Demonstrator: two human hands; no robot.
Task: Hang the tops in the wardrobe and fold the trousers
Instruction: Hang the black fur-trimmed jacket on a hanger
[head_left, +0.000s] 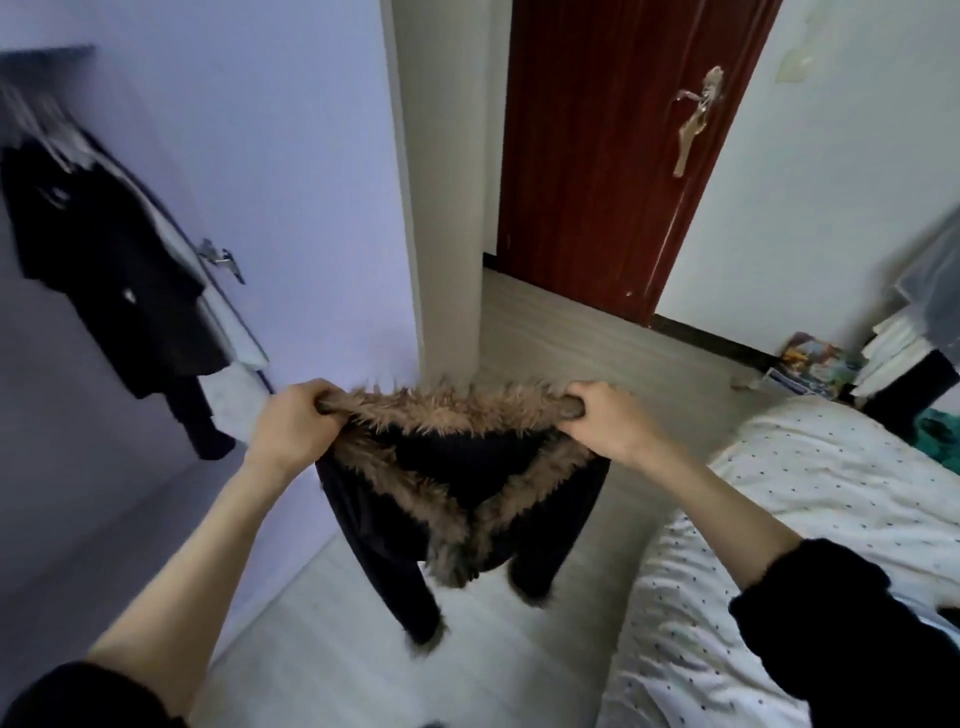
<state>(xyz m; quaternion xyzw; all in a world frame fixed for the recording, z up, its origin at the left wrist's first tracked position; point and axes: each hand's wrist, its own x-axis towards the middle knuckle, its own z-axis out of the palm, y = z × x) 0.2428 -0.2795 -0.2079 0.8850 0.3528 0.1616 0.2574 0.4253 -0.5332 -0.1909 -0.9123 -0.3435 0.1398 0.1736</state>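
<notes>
A lilac wall (291, 171) fills the left of the view, with pale plank floor (550, 332) running from the foreground back to a dark red door (613, 145) that carries a brass-coloured handle (698, 122). At the right lies a bed (810, 499) under a white cover with small dark dots. At the far left a dark garment (109, 270) hangs, blurred, against a pale door with a metal handle (221, 257). In the middle, held up over the floor between the wall and the bed, is the black fur-lined top (457, 499): its tan fur edge is stretched level between the two hands, the body sags below, and two sleeves dangle toward the floor without clearly reaching it. The left hand (296, 426) grips one end of the fur edge with fingers curled over it; the right hand (605, 421) grips the other end the same way, the two hands well apart. By the far wall at the right stand stacked books (893, 353) and a colourful box (810, 364).
</notes>
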